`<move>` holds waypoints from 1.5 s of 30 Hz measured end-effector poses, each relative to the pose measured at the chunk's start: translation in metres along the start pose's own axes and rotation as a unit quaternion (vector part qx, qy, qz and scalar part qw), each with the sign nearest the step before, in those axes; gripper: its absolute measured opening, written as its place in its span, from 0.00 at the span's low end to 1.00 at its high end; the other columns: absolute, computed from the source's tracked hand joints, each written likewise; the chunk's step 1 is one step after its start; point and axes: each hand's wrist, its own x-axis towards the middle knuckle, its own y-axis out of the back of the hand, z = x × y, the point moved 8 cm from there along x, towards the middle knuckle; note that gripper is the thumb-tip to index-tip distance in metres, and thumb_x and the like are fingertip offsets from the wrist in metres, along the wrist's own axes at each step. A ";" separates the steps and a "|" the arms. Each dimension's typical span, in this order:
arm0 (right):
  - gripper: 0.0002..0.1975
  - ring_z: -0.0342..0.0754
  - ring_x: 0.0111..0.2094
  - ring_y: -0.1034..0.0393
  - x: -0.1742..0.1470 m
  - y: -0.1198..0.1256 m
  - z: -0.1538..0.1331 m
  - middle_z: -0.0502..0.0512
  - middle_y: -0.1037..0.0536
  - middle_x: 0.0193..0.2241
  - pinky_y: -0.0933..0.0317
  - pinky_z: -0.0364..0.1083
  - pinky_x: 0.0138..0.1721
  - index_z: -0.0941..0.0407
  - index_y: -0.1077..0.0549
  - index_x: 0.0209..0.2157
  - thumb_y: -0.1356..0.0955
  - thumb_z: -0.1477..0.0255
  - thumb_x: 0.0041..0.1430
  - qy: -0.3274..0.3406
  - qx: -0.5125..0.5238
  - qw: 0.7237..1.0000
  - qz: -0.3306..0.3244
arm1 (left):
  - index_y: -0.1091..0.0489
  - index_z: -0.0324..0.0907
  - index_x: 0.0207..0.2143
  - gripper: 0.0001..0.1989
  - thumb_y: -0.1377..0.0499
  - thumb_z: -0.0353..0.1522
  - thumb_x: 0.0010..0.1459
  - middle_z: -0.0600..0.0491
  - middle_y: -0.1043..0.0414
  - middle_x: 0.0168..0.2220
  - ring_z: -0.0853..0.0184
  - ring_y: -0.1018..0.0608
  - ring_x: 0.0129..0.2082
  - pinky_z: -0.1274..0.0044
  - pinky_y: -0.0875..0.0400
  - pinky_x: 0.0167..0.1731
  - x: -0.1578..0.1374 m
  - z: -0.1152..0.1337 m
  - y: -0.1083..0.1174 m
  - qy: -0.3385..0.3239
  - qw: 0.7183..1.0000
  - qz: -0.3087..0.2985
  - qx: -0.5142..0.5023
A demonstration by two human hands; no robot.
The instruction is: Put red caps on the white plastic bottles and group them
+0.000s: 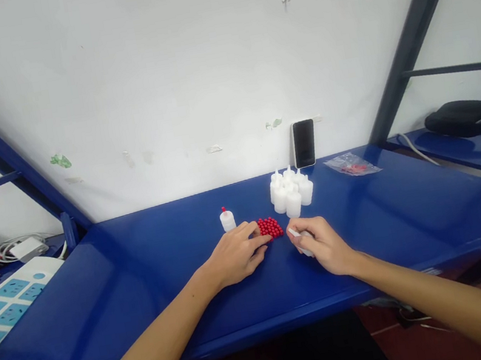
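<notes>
My left hand [238, 253] rests over the left edge of a cluster of small red caps [271, 227]. Its fingers are apart, and the fingertips reach the nearest caps; I see no cap held between them. My right hand [325, 244] is closed around a white squeeze bottle [304, 243], tilted so its pale nozzle points up and left. Just behind my left hand stands another white bottle [227, 220], upright, with a red cap on its tip. Several white bottles [292, 196] with bare nozzles stand grouped behind the caps.
A dark-screened device [304, 143] leans against the white wall. Right of it lies a clear plastic bag [352, 165] with red pieces inside. A power strip [12, 301] sits at the left edge of the blue table [144, 264]. Blue metal posts rise on both sides.
</notes>
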 end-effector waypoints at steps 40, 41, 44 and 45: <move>0.07 0.46 0.34 0.34 0.002 0.014 -0.007 0.51 0.29 0.33 0.41 0.44 0.37 0.54 0.30 0.37 0.37 0.67 0.66 0.039 -0.105 0.988 0.111 | 0.28 0.41 0.49 0.13 0.49 0.31 0.67 0.48 0.27 0.44 0.62 0.31 0.43 0.71 0.35 0.42 0.004 0.021 0.006 -0.093 0.995 0.030 -0.004; 0.07 0.47 0.36 0.33 0.002 0.014 -0.007 0.52 0.29 0.36 0.40 0.45 0.39 0.54 0.29 0.39 0.37 0.67 0.65 0.043 -0.109 0.987 0.114 | 0.28 0.41 0.49 0.12 0.49 0.30 0.67 0.48 0.26 0.43 0.62 0.31 0.42 0.71 0.35 0.42 0.004 0.022 0.006 -0.097 0.995 0.029 -0.005; 0.09 0.50 0.41 0.32 0.002 0.014 -0.008 0.55 0.29 0.40 0.39 0.47 0.41 0.53 0.28 0.43 0.38 0.68 0.66 0.050 -0.114 0.986 0.108 | 0.27 0.41 0.46 0.11 0.49 0.29 0.67 0.49 0.25 0.40 0.64 0.30 0.40 0.72 0.35 0.41 0.005 0.022 0.005 -0.102 0.994 0.022 -0.017; 0.09 0.50 0.42 0.32 0.003 0.013 -0.007 0.55 0.28 0.41 0.39 0.47 0.42 0.53 0.28 0.43 0.38 0.69 0.66 0.050 -0.115 0.987 0.101 | 0.27 0.40 0.45 0.11 0.49 0.29 0.67 0.50 0.24 0.40 0.64 0.30 0.40 0.71 0.35 0.41 0.005 0.022 0.004 -0.101 0.994 0.021 -0.023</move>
